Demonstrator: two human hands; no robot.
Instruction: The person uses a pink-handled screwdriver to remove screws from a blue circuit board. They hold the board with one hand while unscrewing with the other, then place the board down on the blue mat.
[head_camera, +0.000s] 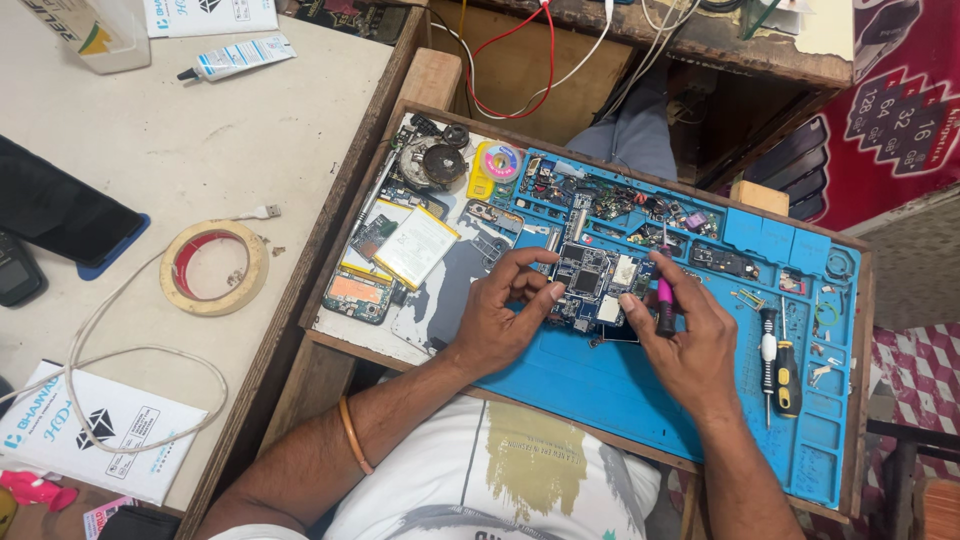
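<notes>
A dark phone circuit board (592, 284) lies on a blue work mat (600, 385) in a wooden tray. My left hand (497, 318) pinches the board's left edge with thumb and fingers. My right hand (690, 340) grips a pink-handled screwdriver (664, 295), held nearly upright with its tip at the board's right side. An orange band circles my left forearm.
Phone batteries (415, 245) and loose parts fill the tray's left and back. A black-and-yellow screwdriver (787, 375) and a second one lie on the mat's right. On the table to the left are a tape roll (214, 266), a white cable, a glue tube and a dark phone.
</notes>
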